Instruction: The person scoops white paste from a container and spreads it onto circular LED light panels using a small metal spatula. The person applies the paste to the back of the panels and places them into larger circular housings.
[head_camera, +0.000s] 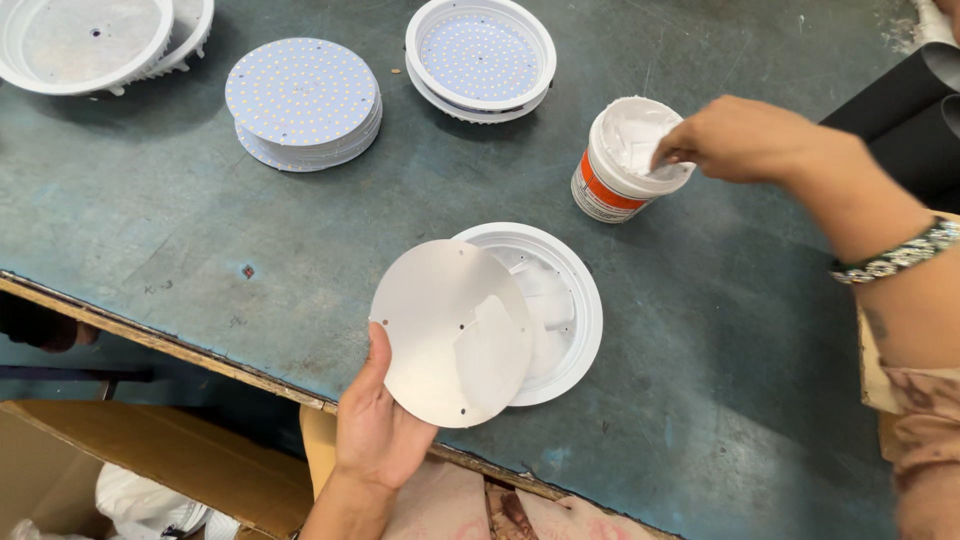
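My left hand (375, 420) holds a round white metal disc (450, 333) by its lower edge, plain back side up, with a smear of white paste on it. The disc is tilted over a white round lamp housing (578, 300) that lies on the table and has white paste inside. My right hand (740, 138) reaches into a small white tub (615, 165) with an orange band, fingers pinched together in the white paste. I cannot see whether it holds a tool.
A stack of round LED boards (303, 100) lies at the back. Next to it stands a housing with an LED board fitted (480, 58), and empty housings (90, 40) sit at the far left. A cardboard box (170, 460) is below the table edge (150, 335). Black tubes (900, 110) lie at right.
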